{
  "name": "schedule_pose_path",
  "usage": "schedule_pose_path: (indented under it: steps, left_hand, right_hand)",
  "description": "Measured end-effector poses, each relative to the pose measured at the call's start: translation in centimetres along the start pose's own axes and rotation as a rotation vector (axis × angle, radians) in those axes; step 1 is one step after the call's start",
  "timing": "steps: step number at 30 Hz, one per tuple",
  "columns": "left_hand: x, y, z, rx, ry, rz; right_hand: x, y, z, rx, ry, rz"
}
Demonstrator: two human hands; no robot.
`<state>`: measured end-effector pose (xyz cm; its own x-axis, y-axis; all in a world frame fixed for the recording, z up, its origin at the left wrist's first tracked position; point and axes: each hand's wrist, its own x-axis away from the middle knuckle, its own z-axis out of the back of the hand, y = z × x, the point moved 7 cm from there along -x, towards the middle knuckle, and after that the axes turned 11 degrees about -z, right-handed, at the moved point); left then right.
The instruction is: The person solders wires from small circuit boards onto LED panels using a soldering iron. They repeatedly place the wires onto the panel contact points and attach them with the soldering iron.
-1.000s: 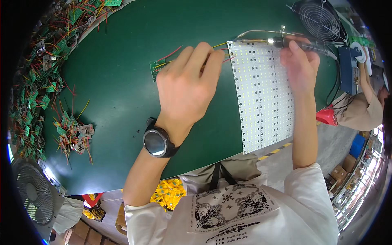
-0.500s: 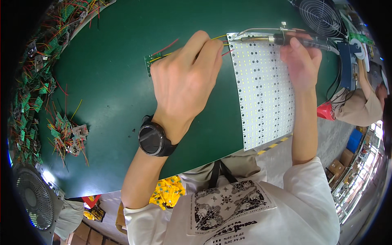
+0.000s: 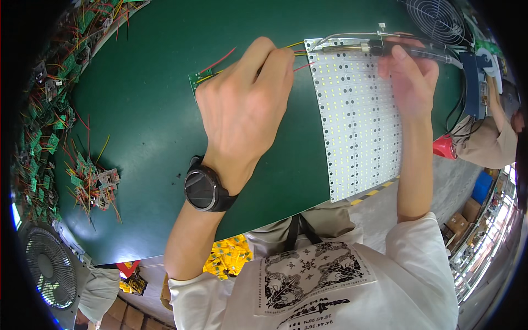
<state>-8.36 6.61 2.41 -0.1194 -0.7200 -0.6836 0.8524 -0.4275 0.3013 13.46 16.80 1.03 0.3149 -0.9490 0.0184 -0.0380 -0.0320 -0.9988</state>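
My left hand point(image 3: 242, 102), a watch on its wrist, is closed in a pinch on thin coloured wires. A small green circuit board point(image 3: 193, 80) at the wires' left end is partly covered by this hand. To the right, yellow and red wire ends meet the upper left edge of a white LED panel point(image 3: 360, 126) with rows of small yellow lights. My right hand point(image 3: 410, 77) grips a black-handled soldering iron point(image 3: 388, 48) over the panel's top. Its metal tip, with a thin curved feed tube alongside, is at the panel's upper left corner beside the wires.
A pile of wired green boards point(image 3: 41, 132) lines the green table's point(image 3: 137, 220) left edge, with a smaller cluster point(image 3: 93, 179) nearer. Fans stand at lower left point(image 3: 49, 267) and upper right point(image 3: 437, 19). Another person point(image 3: 487, 143) is at the far right. Yellow parts point(image 3: 228, 256) sit below the table.
My left hand and the circuit board have shifted slightly up and left in the picture. My right hand appears a little farther right; the iron's tip stays at the panel's corner.
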Motion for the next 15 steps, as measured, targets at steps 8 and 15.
schedule_pose_path:
  steps: [8,15]
  left_hand:
    - [0.05,-0.09,0.04,0.003,-0.008,0.014]
    - [-0.05,-0.14,0.17,0.009,-0.071,0.060]
  right_hand:
    - [0.14,0.44,0.58,0.076,0.008,-0.018]
    - [0.14,0.24,0.01,0.080,-0.013,-0.018]
